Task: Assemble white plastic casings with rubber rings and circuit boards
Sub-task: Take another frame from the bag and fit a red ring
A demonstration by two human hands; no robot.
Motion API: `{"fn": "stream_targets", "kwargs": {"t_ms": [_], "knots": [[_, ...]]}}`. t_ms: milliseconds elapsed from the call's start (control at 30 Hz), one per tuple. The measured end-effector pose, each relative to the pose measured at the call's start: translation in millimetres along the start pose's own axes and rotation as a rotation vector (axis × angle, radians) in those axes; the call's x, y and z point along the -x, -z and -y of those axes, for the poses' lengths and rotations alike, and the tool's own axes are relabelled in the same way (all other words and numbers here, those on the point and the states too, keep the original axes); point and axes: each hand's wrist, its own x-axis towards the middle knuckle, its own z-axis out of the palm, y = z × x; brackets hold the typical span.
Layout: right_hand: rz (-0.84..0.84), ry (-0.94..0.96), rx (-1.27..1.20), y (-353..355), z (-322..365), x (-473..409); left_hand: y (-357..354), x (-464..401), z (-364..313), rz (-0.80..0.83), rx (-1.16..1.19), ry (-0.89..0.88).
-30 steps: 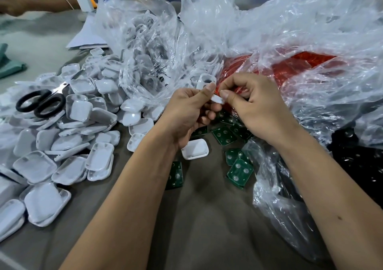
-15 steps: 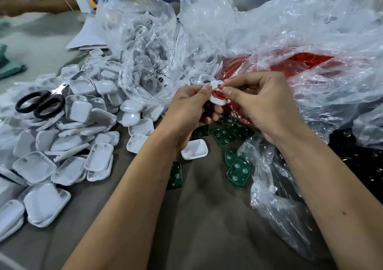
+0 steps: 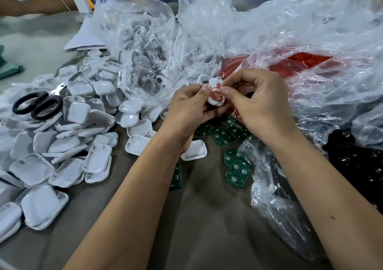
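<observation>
My left hand grips a small white plastic casing above the table, its open side turned towards me. A thin red rubber ring lies in the casing's round opening. My right hand pinches that ring at the casing's upper edge with thumb and forefinger. Several green circuit boards lie on the table below my hands. One white casing half lies just under my left wrist.
A big heap of white casing halves fills the left side, with black-handled scissors on top. Crumpled clear plastic bags cover the back and right; one holds red rings. Another person's arm is at far left.
The casing has turned so its opening faces me. The red ring, unseen a second ago, now lies in it under my right fingertips.
</observation>
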Motion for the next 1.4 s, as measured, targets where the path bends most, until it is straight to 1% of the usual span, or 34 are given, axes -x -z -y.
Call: {"fn": "stream_targets", "kwargs": {"t_ms": [267,500,700,833,1200,1400], "knots": [[0.016,0.027,0.035,-0.7,2.5,2.8,-0.5,1.3,0.9,-0.048,0.038,0.012],[0.025,0.037,0.016,-1.0,-0.2,2.5,-0.9,1.4,-0.6,-0.075,0.076,0.054],[0.016,0.037,-0.007,0.2,0.2,3.6,-0.9,2.5,-1.2,-0.106,0.056,0.044],[0.045,0.063,0.038,-0.7,0.8,5.3,-2.2,3.7,-2.8,-0.109,0.020,0.041],[0.037,0.166,0.104,-0.7,4.4,7.5,-2.2,5.7,-2.4,-0.104,-0.015,0.012],[0.029,0.176,0.105,-2.1,3.8,7.9,-1.3,4.2,-0.7,-0.109,-0.047,0.001]]}}
